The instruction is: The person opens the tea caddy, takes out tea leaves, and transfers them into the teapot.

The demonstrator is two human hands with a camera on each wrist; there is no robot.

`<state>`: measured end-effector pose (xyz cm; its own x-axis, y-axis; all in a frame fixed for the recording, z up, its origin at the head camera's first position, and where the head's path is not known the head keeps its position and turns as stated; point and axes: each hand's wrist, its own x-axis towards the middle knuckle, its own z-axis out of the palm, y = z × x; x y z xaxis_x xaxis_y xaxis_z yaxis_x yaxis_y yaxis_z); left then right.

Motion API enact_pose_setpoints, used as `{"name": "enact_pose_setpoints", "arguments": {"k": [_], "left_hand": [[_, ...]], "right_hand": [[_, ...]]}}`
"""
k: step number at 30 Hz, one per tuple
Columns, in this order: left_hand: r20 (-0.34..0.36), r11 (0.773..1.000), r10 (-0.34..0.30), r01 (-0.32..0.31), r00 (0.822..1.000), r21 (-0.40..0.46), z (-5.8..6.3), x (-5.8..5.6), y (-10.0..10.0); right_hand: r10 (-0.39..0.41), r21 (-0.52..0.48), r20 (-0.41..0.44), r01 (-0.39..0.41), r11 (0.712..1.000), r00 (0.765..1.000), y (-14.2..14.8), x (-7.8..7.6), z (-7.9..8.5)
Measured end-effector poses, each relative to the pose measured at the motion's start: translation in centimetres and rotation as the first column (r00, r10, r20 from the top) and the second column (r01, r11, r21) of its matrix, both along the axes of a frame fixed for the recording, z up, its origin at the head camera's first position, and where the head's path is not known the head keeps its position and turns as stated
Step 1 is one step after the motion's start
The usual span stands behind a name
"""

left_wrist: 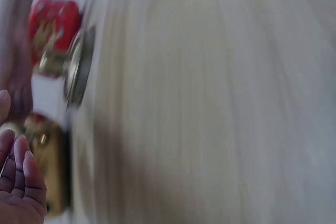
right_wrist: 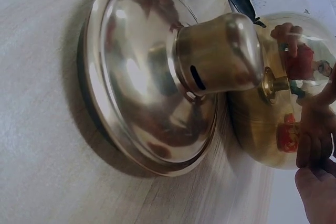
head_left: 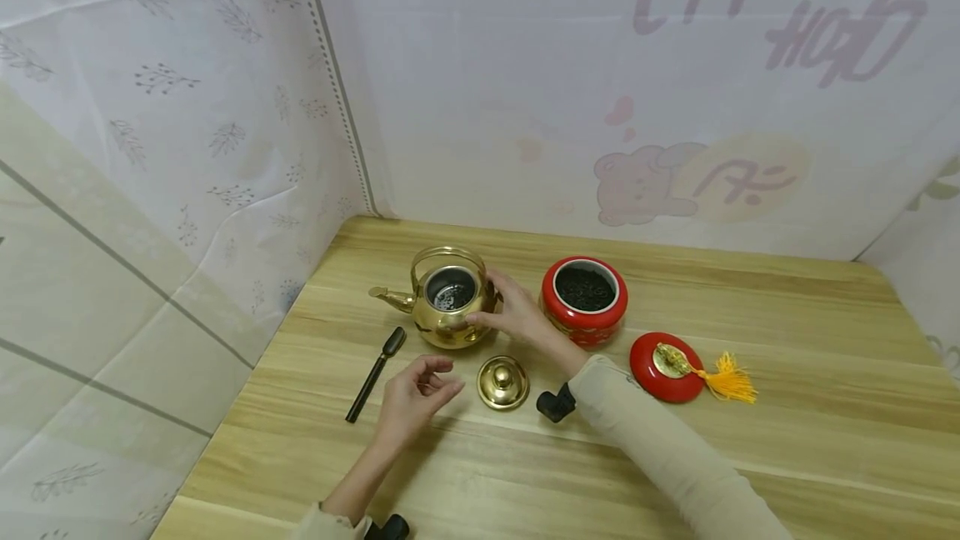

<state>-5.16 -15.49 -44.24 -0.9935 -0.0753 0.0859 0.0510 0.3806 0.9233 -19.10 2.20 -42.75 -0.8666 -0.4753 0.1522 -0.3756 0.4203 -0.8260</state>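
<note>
A gold teapot (head_left: pixel 453 325) with an upright loop handle stands uncovered, its spout to the left. My right hand (head_left: pixel 517 313) holds its right side, thumb on the front and fingers toward the back; the far fingertips are hidden behind the body. Its shiny wall reflects the fingers in the right wrist view. My left hand (head_left: pixel 411 400) is held over the table in front of the pot, fingers loosely bent with nothing in them. The gold lid (head_left: pixel 503 382) lies knob up between the hands. Left of my left hand is a dark tea scoop (head_left: pixel 377 373).
A red jar (head_left: pixel 584 315) filled with dark loose tea leaves stands right of the teapot. Its red lid (head_left: pixel 666 367), with a yellow tassel (head_left: pixel 731 377), lies in front of it to the right. A patterned cloth (head_left: pixel 480 107) hangs behind the wooden table (head_left: pixel 787 457).
</note>
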Motion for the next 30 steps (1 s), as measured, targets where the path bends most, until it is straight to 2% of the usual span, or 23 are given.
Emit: {"name": "enact_pose_setpoints", "arguments": {"k": [4, 8, 13, 18, 25, 30], "left_hand": [[-0.036, 0.996, -0.074, 0.076, 0.997, 0.043, -1.1, -0.7, 2.0], [-0.036, 0.993, -0.106, 0.108, 0.994, 0.050, -1.9, -1.2, 3.4], [-0.027, 0.994, -0.103, 0.104, 0.994, 0.031, -2.5, -1.6, 4.5], [-0.024, 0.995, -0.095, 0.095, 0.995, 0.006, -2.6, -1.8, 5.1], [-0.091, 0.992, -0.114, 0.109, 0.989, -0.058, -2.9, -1.9, 5.3], [-0.087, 0.991, -0.108, 0.101, 0.990, -0.083, -3.1, -1.9, 5.5]], "right_hand": [[0.015, -0.020, 0.004, -0.015, 1.000, 1.000, 0.0, 0.0, 0.0], [0.013, -0.019, 0.020, -0.013, 1.000, 1.000, 0.0, 0.0, 0.0], [-0.004, -0.011, 0.038, 0.004, 1.000, 0.999, 0.0, 0.0, 0.0], [-0.004, -0.015, 0.039, 0.005, 1.000, 0.999, 0.0, 0.0, -0.1], [-0.011, -0.007, 0.042, 0.011, 1.000, 0.999, 0.1, 0.0, 0.0], [-0.009, -0.006, 0.044, 0.009, 1.000, 0.999, 0.1, 0.0, 0.0]]}}
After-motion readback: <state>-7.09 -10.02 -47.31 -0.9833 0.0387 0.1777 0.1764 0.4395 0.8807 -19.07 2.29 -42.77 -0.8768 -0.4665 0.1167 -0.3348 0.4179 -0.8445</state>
